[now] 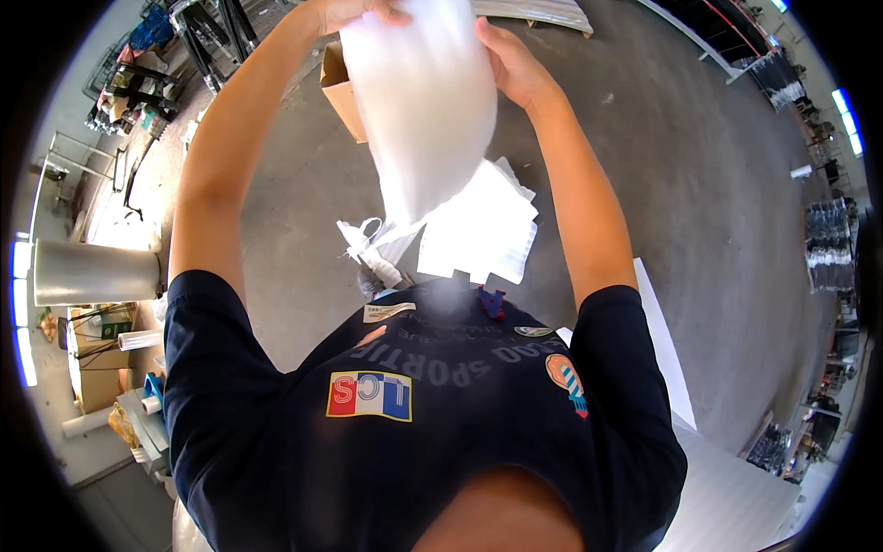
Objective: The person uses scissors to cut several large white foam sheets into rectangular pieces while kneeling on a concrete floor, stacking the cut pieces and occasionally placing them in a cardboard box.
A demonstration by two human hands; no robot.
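Note:
A soft white foam sheet [423,110] hangs between my raised arms at the top of the head view, its upper end cut off by the frame. My left hand [354,13] grips its upper left side, with the fingertips over the foam. On the opposite edge, the thumb of my right hand [520,69] presses against the sheet; the other fingers are mostly hidden. Below the foam lie bright white sheets [483,225] with uneven edges and a crumpled white strip [372,241]. An open cardboard box [342,97] shows partly behind the foam.
Grey concrete floor [681,175] surrounds me. A large roll of wrapping material [97,273] is at the left, near cardboard boxes [97,377]. Black metal frames [207,37] stand at the upper left. A white panel [664,350] is beside my right arm, and wrapped stacks [830,244] line the right side.

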